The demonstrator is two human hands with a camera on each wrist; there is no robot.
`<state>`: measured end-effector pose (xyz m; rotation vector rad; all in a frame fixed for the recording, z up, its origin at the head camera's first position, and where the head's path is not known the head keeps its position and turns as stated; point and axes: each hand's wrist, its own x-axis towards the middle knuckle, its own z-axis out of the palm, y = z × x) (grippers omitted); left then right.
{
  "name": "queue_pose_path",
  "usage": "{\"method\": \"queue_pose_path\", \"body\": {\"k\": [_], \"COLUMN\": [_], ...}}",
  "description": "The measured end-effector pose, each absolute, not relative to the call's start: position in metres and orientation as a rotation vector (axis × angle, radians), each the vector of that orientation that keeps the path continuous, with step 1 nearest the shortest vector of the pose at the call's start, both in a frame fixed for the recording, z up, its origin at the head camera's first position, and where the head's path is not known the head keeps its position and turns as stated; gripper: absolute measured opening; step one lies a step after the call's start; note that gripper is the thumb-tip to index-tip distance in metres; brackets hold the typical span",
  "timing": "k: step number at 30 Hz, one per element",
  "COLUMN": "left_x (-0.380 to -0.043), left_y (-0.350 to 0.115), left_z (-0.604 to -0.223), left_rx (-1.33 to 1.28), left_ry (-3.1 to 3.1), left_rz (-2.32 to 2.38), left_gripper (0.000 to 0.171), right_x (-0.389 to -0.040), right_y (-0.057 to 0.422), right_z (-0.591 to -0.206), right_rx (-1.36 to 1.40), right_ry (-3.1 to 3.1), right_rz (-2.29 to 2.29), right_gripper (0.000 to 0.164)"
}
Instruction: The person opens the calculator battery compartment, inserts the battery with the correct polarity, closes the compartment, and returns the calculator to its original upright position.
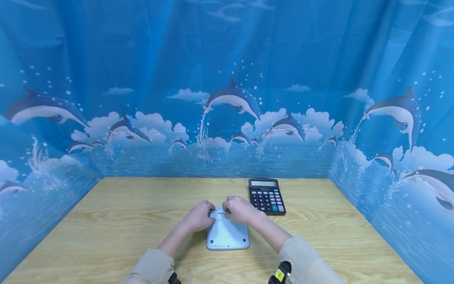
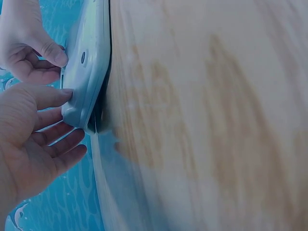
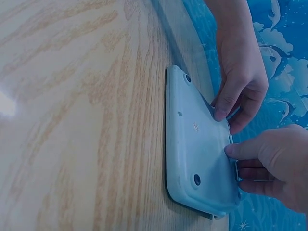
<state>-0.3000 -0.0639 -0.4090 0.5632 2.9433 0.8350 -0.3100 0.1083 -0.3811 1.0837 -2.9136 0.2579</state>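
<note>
A white, flat device (image 1: pixel 228 234) like an upturned calculator lies back up on the table, small dark feet near its corners. In the left wrist view a dark gap shows beneath the far end of its casing (image 2: pixel 91 53). My left hand (image 1: pixel 201 216) grips the far left corner, thumb (image 2: pixel 60 96) on the back and fingers by the edge. My right hand (image 1: pixel 239 210) pinches the far edge, next to a narrow dark slot (image 1: pixel 221 213). In the right wrist view its thumb (image 3: pixel 236 150) presses that edge; what its curled fingers touch is partly hidden.
A black calculator (image 1: pixel 267 197) lies face up beyond my right hand, its screen toward the back. The wooden table (image 1: pixel 124 221) meets a blue dolphin-print curtain (image 1: pixel 159 79) at the back and both sides.
</note>
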Motion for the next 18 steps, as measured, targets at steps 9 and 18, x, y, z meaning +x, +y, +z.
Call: {"method": "queue_pose_path", "body": {"k": [9,18], "left_x": [-0.3001,-0.3012], "left_y": [-0.0647,-0.0651], "left_z": [-0.4087,-0.4092], "left_rx": [0.587,0.56], "left_ry": [2.936,2.919], "left_rz": [0.843,0.871], "left_gripper": [0.033,0.034], "right_x": [-0.3092,-0.3118], "right_y": [0.1093,0.1141], "right_z": [-0.3806,-0.3791], "right_rx": [1.099,1.034], "right_ry": [-2.919,-2.97], "right_rz": [0.256,0.369], "right_gripper": [0.015,0.015]}}
